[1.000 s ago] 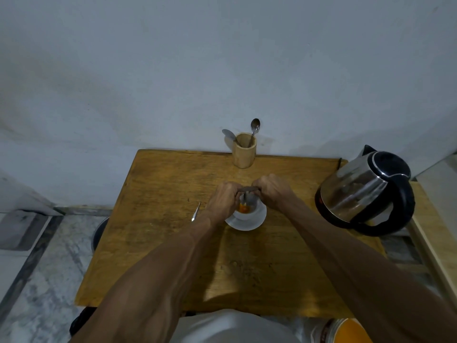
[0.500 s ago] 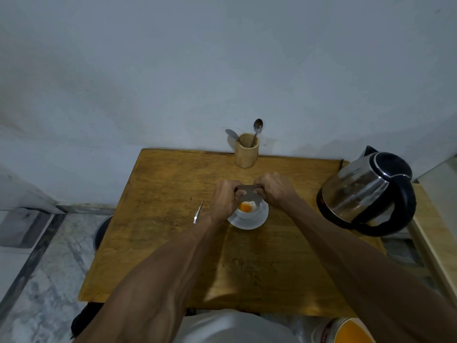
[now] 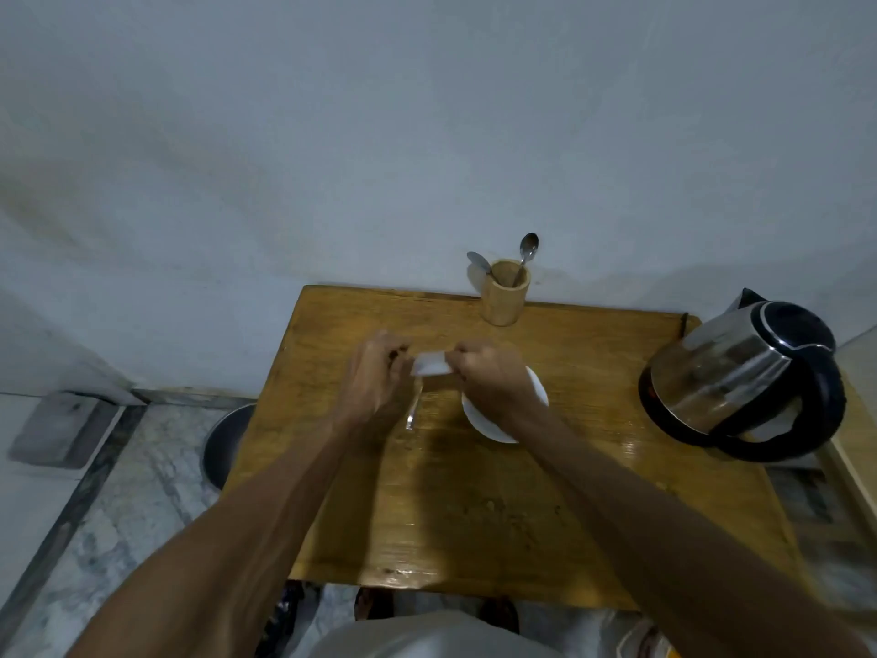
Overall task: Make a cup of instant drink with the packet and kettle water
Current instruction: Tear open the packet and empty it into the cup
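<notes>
The packet (image 3: pixel 431 363), small, pale and blurred, hangs stretched between my two hands above the wooden table (image 3: pixel 474 515), just left of the white saucer (image 3: pixel 493 427). My left hand (image 3: pixel 375 379) pinches one end, my right hand (image 3: pixel 491 379) the other, fingers closed tight. The steel kettle (image 3: pixel 740 379) stands well apart on my right.

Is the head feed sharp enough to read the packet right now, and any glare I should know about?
Head view: the hands, left and right, and the packet are motion-blurred, print unreadable; kettle shows bright reflections; table has mild sheen; wide-angle bending at edges.
</notes>
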